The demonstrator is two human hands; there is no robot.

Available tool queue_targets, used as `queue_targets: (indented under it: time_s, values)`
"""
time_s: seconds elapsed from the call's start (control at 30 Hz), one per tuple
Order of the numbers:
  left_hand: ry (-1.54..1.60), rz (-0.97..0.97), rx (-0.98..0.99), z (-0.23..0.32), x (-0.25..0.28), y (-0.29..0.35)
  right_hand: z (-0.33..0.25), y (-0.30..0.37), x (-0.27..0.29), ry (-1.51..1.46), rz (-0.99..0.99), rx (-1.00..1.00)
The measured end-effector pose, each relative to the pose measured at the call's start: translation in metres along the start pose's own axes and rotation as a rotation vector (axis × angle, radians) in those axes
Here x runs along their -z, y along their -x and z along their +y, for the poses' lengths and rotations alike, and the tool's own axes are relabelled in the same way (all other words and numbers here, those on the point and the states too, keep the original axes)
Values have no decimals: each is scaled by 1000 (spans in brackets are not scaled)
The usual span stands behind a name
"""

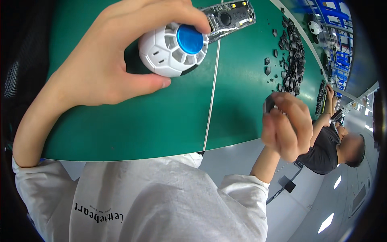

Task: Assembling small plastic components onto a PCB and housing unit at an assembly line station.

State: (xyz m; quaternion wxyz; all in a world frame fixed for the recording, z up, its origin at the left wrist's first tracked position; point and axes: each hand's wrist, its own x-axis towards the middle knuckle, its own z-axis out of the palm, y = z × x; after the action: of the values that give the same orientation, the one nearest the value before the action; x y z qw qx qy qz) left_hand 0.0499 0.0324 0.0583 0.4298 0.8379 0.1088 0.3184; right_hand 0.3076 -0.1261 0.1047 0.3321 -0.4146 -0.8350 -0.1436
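Observation:
My left hand (121, 52) is wrapped round a white ball-shaped plastic shell (155, 60), thumb below and fingers above. Its upper face carries a shiny blue disc (190, 39) ringed by open slots, and a black patch shows low on its side. Right beside the ball is a clear-cased module (230, 19) with a round dark part and small yellow lights. Off to the right, above the table's near edge, my right hand (288, 125) pinches a small black plastic piece (269, 104). Its fingers are slightly blurred.
A long pile of black plastic pieces (295, 60) lies along the right of the green table (169, 125), with loose ones scattered beside it. A pale seam (212, 97) crosses the tabletop. Farther right, a person in black (326, 149) works, near blue racks (342, 60) and a black-and-white ball (314, 27).

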Motion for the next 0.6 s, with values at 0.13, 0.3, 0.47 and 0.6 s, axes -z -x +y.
queue_targets:
  time_s: [0.13, 0.3, 0.47, 0.6]
  values:
    - [-8, -42, -27, -5, -6, 3, -20, 3, -12, -196, -8, -68]
    - [-41, -202, -61, -1, -8, -6, -31, -12, -28, -529, -57, -407]
    - [13, -230, -7, 3, -23, -3, -44, -23, -44, -674, -100, -608]
    - [20, -190, 5, 9, -25, -4, -57, -24, -53, -672, 7, -749]
